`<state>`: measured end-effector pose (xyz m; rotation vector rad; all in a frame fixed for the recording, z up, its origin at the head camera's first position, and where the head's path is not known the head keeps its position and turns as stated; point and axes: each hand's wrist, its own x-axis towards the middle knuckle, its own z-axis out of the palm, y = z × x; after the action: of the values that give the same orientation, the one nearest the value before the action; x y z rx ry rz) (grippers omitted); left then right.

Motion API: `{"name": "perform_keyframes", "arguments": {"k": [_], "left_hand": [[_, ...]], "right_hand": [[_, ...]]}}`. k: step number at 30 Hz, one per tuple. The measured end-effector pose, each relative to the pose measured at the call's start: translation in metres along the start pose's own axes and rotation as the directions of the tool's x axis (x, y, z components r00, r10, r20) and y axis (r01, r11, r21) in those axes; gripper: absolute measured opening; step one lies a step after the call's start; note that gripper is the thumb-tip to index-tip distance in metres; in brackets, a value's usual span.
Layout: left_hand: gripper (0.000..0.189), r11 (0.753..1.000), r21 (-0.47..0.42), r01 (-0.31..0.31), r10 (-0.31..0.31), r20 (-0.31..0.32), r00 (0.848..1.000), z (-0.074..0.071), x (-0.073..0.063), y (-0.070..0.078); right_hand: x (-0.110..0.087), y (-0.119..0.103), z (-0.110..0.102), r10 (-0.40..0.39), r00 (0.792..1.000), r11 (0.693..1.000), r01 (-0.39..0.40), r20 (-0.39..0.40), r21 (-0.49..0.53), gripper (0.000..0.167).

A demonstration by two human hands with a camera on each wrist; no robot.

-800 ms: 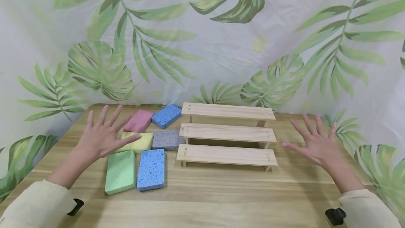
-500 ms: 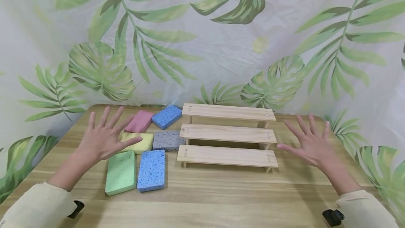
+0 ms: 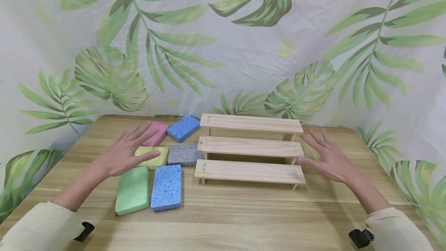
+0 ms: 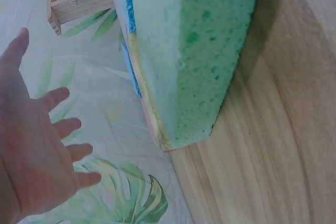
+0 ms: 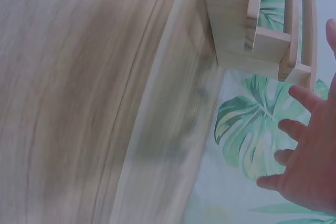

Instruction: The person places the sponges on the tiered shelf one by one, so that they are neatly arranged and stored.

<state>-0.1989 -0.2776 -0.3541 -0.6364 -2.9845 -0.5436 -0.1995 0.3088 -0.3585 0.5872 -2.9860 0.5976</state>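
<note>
My left hand (image 3: 122, 155) hovers with fingers spread over the left group of sponges, holding nothing. Under and around it lie a yellow sponge (image 3: 153, 159), a pink sponge (image 3: 156, 134) partly hidden by the fingers, and a green sponge (image 3: 132, 191). To their right are a speckled blue sponge (image 3: 166, 187), a grey sponge (image 3: 184, 155) and another blue sponge (image 3: 183, 128) at the back. A three-step wooden rack (image 3: 251, 147) stands mid-table. My right hand (image 3: 329, 161), fingers extended and holding nothing, is at the rack's right end; its thumb overlaps the middle step in the head view.
The wooden table (image 3: 244, 220) ends at a rounded back edge. Behind it hangs a leaf-patterned cloth (image 3: 244, 57). Black wrist devices (image 3: 361, 238) sit below both cream sleeves (image 3: 45, 226).
My right hand has moved left toward the rack. My left hand has tilted, its fingers swinging rightward over the pink sponge. Sponges and rack have stayed in place.
</note>
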Motion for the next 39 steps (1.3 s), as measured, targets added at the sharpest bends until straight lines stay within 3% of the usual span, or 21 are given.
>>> {"name": "perform_keyframes", "arguments": {"k": [8, 16, 20, 24, 33, 39], "left_hand": [[0.057, 0.985, -0.102, -0.139, 0.133, -0.067, 0.989, 0.001, 0.004, -0.007], [0.039, 0.989, -0.121, -0.083, 0.080, -0.027, 0.996, 0.004, -0.001, -0.039], [0.040, 0.991, -0.118, -0.070, 0.069, -0.014, 0.998, 0.006, -0.004, -0.052], [0.044, 0.993, -0.106, -0.058, 0.060, 0.016, 0.998, 0.007, -0.005, -0.057], [0.046, 0.987, -0.062, -0.145, 0.148, 0.040, 0.988, 0.008, -0.006, -0.060], [0.045, 0.985, -0.060, -0.162, 0.165, 0.045, 0.985, 0.009, -0.005, -0.066]], "right_hand": [[0.005, -0.008, 0.002, -0.047, 0.998, 0.982, 0.040, 0.032, 0.184, 0.063], [0.010, -0.008, 0.005, -0.085, 0.996, 0.949, 0.073, 0.028, 0.306, 0.057], [0.012, -0.006, 0.006, -0.042, 0.997, 0.908, 0.011, 0.063, 0.419, 0.056], [0.013, -0.005, 0.006, 0.011, 0.996, 0.883, -0.050, 0.085, 0.466, 0.055], [0.014, -0.003, 0.007, 0.001, 0.994, 0.855, -0.055, 0.105, 0.515, 0.052], [0.015, -0.003, 0.006, 0.007, 0.992, 0.844, -0.071, 0.122, 0.531, 0.054]]}}
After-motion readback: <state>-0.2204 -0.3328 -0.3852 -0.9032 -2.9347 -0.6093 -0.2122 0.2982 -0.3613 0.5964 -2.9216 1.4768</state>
